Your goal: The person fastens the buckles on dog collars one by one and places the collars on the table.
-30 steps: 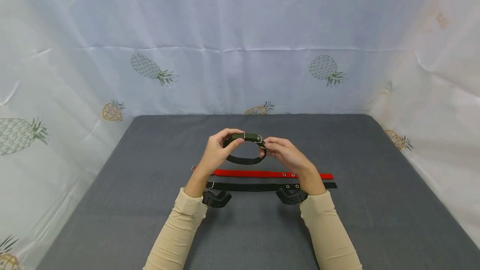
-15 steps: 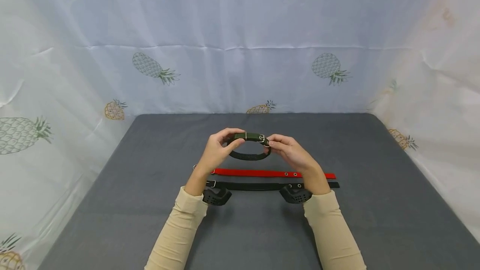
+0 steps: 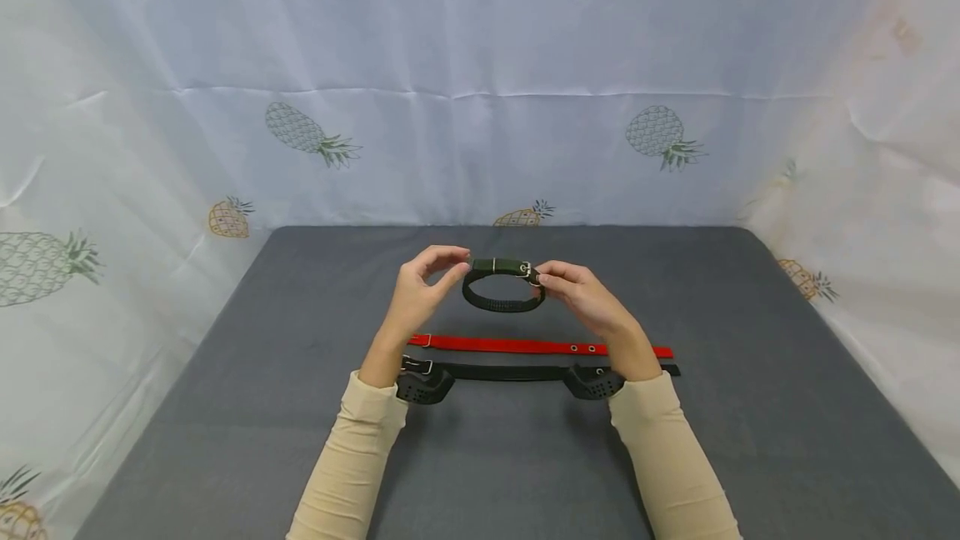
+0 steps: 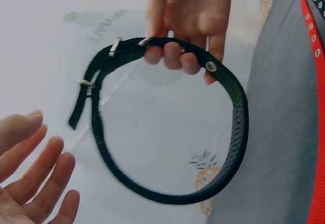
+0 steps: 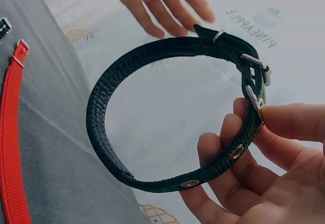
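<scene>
A dark green collar (image 3: 504, 305) is held up above the table, buckled into a round loop. My right hand (image 3: 587, 300) pinches it at the D-ring beside the metal buckle (image 5: 256, 64), thumb on the ring and fingers behind the band. Past the buckle, the strap's tail runs through a metal keeper (image 5: 219, 35), and its tip sticks out free. My left hand (image 3: 420, 294) is just left of the loop; in the left wrist view its fingers (image 4: 38, 176) are spread and apart from the strap. Metal eyelets (image 5: 237, 152) show along the band.
A red collar (image 3: 495, 346) and a black collar (image 3: 502, 373) lie straight, side by side, on the grey table (image 3: 517, 473) below my hands. Black wrist mounts (image 3: 425, 387) hang under both wrists. A pineapple-print curtain (image 3: 480, 157) encloses the back and sides.
My left hand has let go of the green collar and drawn off to the left. The collar has moved slightly up and right, still in my right hand.
</scene>
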{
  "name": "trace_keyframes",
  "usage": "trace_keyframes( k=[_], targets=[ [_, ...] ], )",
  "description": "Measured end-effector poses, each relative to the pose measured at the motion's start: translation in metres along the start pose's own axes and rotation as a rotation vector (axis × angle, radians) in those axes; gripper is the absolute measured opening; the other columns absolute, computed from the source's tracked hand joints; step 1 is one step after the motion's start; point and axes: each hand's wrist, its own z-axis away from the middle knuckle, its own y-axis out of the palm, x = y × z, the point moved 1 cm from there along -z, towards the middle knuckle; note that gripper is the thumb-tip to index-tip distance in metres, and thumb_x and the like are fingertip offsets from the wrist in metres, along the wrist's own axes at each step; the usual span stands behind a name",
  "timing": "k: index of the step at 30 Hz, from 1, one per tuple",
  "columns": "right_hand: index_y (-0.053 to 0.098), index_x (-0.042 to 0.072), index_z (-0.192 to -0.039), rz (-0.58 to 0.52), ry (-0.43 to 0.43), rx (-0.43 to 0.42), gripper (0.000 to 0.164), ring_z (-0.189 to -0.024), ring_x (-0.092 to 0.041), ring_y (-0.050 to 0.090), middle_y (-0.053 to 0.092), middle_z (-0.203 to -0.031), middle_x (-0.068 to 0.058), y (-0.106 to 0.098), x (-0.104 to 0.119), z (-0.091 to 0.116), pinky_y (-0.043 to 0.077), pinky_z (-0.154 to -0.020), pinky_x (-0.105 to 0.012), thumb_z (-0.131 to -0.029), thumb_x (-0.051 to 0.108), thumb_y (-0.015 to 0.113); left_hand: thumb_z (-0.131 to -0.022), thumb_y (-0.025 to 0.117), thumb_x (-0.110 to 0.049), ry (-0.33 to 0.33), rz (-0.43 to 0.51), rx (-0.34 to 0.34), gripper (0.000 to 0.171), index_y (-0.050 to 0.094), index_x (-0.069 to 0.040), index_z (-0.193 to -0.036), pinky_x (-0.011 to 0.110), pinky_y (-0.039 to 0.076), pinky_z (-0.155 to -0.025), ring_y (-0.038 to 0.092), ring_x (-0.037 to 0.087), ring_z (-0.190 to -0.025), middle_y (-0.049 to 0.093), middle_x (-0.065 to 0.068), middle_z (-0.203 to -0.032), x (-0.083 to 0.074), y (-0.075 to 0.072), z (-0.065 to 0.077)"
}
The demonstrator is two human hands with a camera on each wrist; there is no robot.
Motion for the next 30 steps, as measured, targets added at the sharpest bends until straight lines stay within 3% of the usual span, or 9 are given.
trace_keyframes(
  k=[3, 6, 11, 15, 17, 25, 30],
  targets=[
    [0.063, 0.017, -0.096, 0.006, -0.012, -0.02, 0.016, -0.098, -0.02, 0.056, 0.061, -0.091, 0.008, -0.001, 0.003, -0.003, 0.039, -0.107, -0.039, -0.101, 0.016, 0.048, -0.091, 0.063, -0.001, 0.023, 0.017, -0.043, 0.023, 0.064, 0.007, -0.112, 0.013, 0.049, -0.092, 0.059, -0.008, -0.097, 0.065, 0.025, -0.113, -0.002, -0.005, 0.0],
    [0.063, 0.016, -0.097, 0.035, -0.019, -0.038, 0.016, -0.101, -0.021, 0.055, 0.061, -0.09, 0.009, -0.002, 0.006, -0.008, 0.038, -0.109, -0.044, -0.101, 0.017, 0.048, -0.091, 0.062, 0.0, 0.049, 0.044, -0.075, 0.022, 0.064, 0.01, -0.111, 0.012, 0.05, -0.088, 0.061, -0.006, -0.096, 0.064, 0.029, -0.111, -0.005, -0.01, -0.001],
    [0.06, -0.001, -0.109, 0.099, -0.021, -0.062, 0.022, -0.101, -0.023, 0.054, 0.06, -0.09, 0.005, 0.0, 0.011, -0.018, 0.039, -0.109, -0.047, -0.102, 0.015, 0.047, -0.091, 0.061, 0.001, 0.076, 0.073, -0.1, 0.02, 0.064, 0.01, -0.109, 0.013, 0.051, -0.085, 0.064, -0.001, -0.095, 0.065, 0.03, -0.107, -0.009, -0.013, -0.001],
    [0.056, -0.009, -0.116, 0.124, -0.022, -0.08, 0.028, -0.1, -0.027, 0.053, 0.06, -0.086, 0.009, 0.003, 0.015, -0.027, 0.038, -0.107, -0.046, -0.101, 0.013, 0.047, -0.092, 0.06, 0.001, 0.08, 0.079, -0.094, 0.019, 0.065, 0.01, -0.108, 0.013, 0.052, -0.085, 0.064, -0.001, -0.093, 0.065, 0.029, -0.104, -0.01, -0.014, 0.0],
    [0.057, -0.008, -0.116, 0.141, -0.02, -0.085, 0.028, -0.1, -0.028, 0.052, 0.06, -0.084, 0.012, 0.003, 0.017, -0.031, 0.038, -0.105, -0.046, -0.101, 0.013, 0.048, -0.092, 0.06, 0.0, 0.08, 0.079, -0.098, 0.019, 0.065, 0.01, -0.107, 0.013, 0.052, -0.085, 0.064, -0.001, -0.092, 0.067, 0.025, -0.101, -0.01, -0.014, 0.0],
    [0.06, -0.005, -0.116, 0.242, -0.012, -0.097, 0.025, -0.1, -0.028, 0.055, 0.06, -0.089, 0.007, 0.006, 0.016, -0.051, 0.043, -0.097, -0.039, -0.101, 0.012, 0.048, -0.093, 0.059, 0.001, 0.098, 0.088, -0.126, 0.017, 0.066, 0.01, -0.105, 0.014, 0.053, -0.085, 0.064, -0.004, -0.088, 0.067, -0.019, -0.091, -0.011, -0.016, -0.001],
    [0.06, -0.003, -0.119, 0.33, 0.011, -0.101, 0.027, -0.102, -0.031, 0.055, 0.062, -0.103, -0.014, 0.009, 0.013, -0.064, 0.044, -0.085, -0.031, -0.101, 0.014, 0.048, -0.093, 0.058, 0.0, 0.074, 0.092, -0.13, 0.018, 0.065, 0.011, -0.106, 0.014, 0.053, -0.086, 0.064, -0.003, -0.088, 0.066, -0.023, -0.09, -0.013, -0.017, -0.001]
  ],
)
